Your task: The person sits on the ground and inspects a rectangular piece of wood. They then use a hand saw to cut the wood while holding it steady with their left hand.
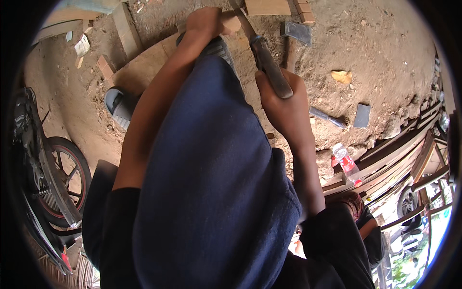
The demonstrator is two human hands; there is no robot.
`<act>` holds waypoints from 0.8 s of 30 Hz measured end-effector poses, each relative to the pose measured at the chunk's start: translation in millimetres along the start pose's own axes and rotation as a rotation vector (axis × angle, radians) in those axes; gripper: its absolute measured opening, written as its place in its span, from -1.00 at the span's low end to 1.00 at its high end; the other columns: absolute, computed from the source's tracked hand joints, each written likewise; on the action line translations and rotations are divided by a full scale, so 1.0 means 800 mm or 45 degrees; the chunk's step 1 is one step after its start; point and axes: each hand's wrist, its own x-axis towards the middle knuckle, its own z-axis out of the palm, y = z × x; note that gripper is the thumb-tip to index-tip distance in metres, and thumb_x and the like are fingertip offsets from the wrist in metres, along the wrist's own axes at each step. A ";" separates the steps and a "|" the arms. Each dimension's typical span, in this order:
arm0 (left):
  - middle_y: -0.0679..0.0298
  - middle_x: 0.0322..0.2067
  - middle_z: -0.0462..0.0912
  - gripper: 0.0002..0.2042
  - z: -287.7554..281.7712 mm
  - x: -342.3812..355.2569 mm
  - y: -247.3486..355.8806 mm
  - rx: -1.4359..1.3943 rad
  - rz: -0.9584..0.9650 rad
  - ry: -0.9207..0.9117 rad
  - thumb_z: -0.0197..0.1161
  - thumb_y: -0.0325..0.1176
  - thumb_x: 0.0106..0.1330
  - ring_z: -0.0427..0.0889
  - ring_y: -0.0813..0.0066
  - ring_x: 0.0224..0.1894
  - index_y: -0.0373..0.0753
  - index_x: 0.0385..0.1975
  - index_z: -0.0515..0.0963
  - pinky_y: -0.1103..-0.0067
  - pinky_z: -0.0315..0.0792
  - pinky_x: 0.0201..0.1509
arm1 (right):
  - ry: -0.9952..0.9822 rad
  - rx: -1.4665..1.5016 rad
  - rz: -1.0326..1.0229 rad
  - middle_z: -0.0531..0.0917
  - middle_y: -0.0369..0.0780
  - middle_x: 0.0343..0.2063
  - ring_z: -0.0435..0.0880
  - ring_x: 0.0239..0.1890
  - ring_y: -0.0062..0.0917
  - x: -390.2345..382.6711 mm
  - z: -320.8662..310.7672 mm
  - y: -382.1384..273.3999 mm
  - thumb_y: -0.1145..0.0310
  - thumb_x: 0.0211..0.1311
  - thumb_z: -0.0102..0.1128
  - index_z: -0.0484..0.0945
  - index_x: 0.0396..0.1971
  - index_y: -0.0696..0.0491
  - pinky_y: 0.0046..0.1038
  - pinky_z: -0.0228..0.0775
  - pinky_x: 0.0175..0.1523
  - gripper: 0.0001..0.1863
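My left hand (204, 23) reaches to the top of the view and is closed on a pale wooden piece (231, 22), whose end shows beside the knuckles. Closed around the lower part of a dark wooden handle is my right hand (285, 98). The handle belongs to a long knife (269, 65), with its narrow blade slanting up and left near the wooden piece. A hammer-like tool (297, 32) with a dark metal head lies just past my right hand; its wooden handle runs behind the hand, so its end is hidden.
A chisel-like tool (328, 117), a dark flat block (362, 115) and a plastic bottle (347, 164) lie at the right. Wooden boards (126, 31) and grey sandals (118, 107) are at the left. A motorcycle (60, 173) stands farther left; stacked planks (385, 156) line the right.
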 end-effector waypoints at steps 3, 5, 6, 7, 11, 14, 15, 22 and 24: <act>0.07 -0.26 0.72 -0.48 0.002 -0.006 0.002 0.081 0.032 0.002 0.57 0.03 -0.17 0.70 0.09 -0.11 -0.21 -0.27 0.69 0.28 0.57 -0.08 | 0.016 -0.082 -0.205 0.54 -0.28 -0.65 0.43 -0.56 -0.71 -0.047 -0.018 0.026 0.36 0.30 0.19 0.58 -0.37 0.28 -0.49 0.29 -0.44 -0.76; 0.08 -0.26 0.72 -0.48 0.004 -0.004 0.003 0.091 0.075 0.105 0.57 0.03 -0.17 0.71 0.10 -0.12 -0.21 -0.28 0.69 0.28 0.57 -0.09 | 0.097 0.015 -0.190 0.57 -0.25 -0.61 0.47 -0.51 -0.70 -0.068 -0.022 0.026 0.34 0.31 0.21 0.59 -0.32 0.28 -0.49 0.33 -0.39 -0.75; 0.08 -0.26 0.72 -0.49 0.007 -0.006 0.004 0.097 0.097 0.153 0.57 0.03 -0.17 0.71 0.10 -0.13 -0.21 -0.28 0.69 0.28 0.57 -0.09 | 0.091 0.018 -0.152 0.58 -0.25 -0.60 0.47 -0.50 -0.70 -0.068 -0.022 0.026 0.33 0.31 0.21 0.60 -0.33 0.28 -0.51 0.33 -0.37 -0.75; 0.08 -0.26 0.72 -0.49 0.010 -0.010 0.003 0.071 0.088 0.109 0.57 0.03 -0.17 0.71 0.10 -0.12 -0.21 -0.28 0.68 0.28 0.57 -0.09 | 0.054 0.007 -0.093 0.57 -0.25 -0.61 0.46 -0.51 -0.70 -0.059 -0.016 0.025 0.32 0.31 0.21 0.59 -0.33 0.28 -0.51 0.32 -0.39 -0.74; 0.06 -0.24 0.72 -0.48 -0.004 -0.005 0.002 0.024 0.050 0.001 0.56 0.03 -0.16 0.70 0.09 -0.11 -0.22 -0.27 0.68 0.27 0.56 -0.08 | 0.038 0.115 0.044 0.54 -0.14 -0.66 0.50 -0.59 -0.54 -0.023 -0.005 0.010 0.36 0.28 0.18 0.55 -0.43 0.28 -0.39 0.31 -0.45 -0.75; 0.04 -0.22 0.71 -0.47 -0.011 -0.001 0.002 0.033 0.027 -0.020 0.56 0.03 -0.14 0.70 0.08 -0.10 -0.21 -0.22 0.68 0.26 0.55 -0.07 | 0.045 0.022 -0.064 0.54 -0.09 -0.65 0.56 -0.57 -0.53 -0.064 -0.026 0.018 0.42 0.27 0.15 0.56 -0.42 0.27 -0.35 0.36 -0.43 -0.81; 0.04 -0.21 0.71 -0.46 -0.006 -0.005 0.003 0.033 0.032 -0.031 0.56 0.03 -0.13 0.69 0.07 -0.09 -0.20 -0.20 0.68 0.27 0.55 -0.06 | 0.075 0.057 -0.054 0.54 -0.08 -0.66 0.56 -0.58 -0.51 -0.075 -0.027 0.016 0.42 0.26 0.15 0.55 -0.44 0.27 -0.34 0.36 -0.43 -0.81; -0.02 -0.18 0.69 -0.36 -0.011 0.008 -0.010 -0.056 0.059 -0.179 0.47 0.08 -0.06 0.67 0.02 -0.07 -0.26 -0.05 0.61 0.19 0.51 -0.01 | -0.001 0.081 -0.009 0.56 -0.04 -0.64 0.59 -0.58 -0.47 -0.005 -0.001 0.011 0.43 0.25 0.16 0.54 -0.48 0.27 -0.32 0.36 -0.44 -0.80; -0.01 -0.17 0.69 -0.34 0.000 0.010 -0.015 -0.044 0.043 -0.221 0.48 0.09 -0.09 0.67 0.03 -0.06 -0.25 -0.03 0.61 0.20 0.51 -0.01 | 0.056 0.072 -0.062 0.56 -0.06 -0.65 0.60 -0.57 -0.47 -0.045 -0.011 0.025 0.45 0.25 0.16 0.56 -0.43 0.27 -0.34 0.37 -0.44 -0.83</act>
